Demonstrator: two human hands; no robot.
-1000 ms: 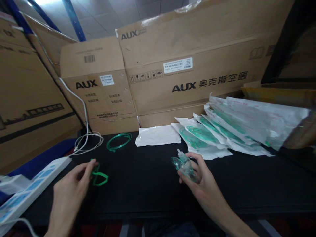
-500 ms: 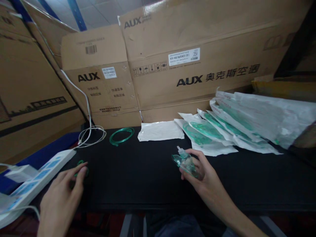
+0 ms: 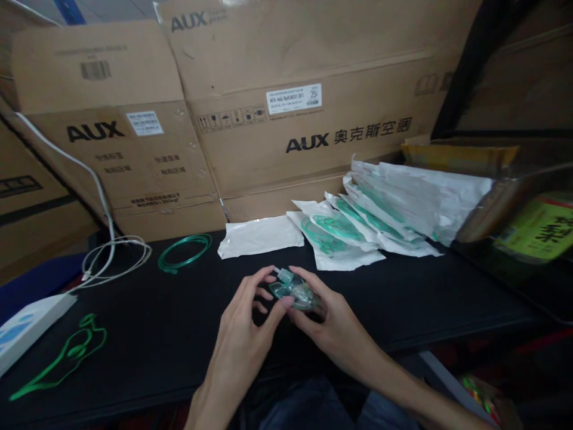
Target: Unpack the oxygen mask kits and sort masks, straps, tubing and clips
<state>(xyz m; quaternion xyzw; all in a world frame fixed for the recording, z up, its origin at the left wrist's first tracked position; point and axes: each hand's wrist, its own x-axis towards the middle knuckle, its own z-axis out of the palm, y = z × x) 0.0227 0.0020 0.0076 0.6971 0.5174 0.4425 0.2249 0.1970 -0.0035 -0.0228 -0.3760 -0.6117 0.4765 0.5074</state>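
Note:
A clear green-tinted oxygen mask with a pale connector at its upper left is held just above the black table. My right hand wraps its fingers round the mask's right side. From the left, my left hand closes on it, thumb against the mask's lower edge and fingertips beside the connector. On the table's left part lies a loose green elastic strap. A coil of green tubing rests farther back.
A flat white packet lies near the cartons. Several bagged masks with green tubing overlap to its right. A white power strip and a looped white cable occupy the left side. A yellow-labelled package stands at right.
My left hand has let go of the green strap at the left and come over to the mask in my right hand. The view has turned right.

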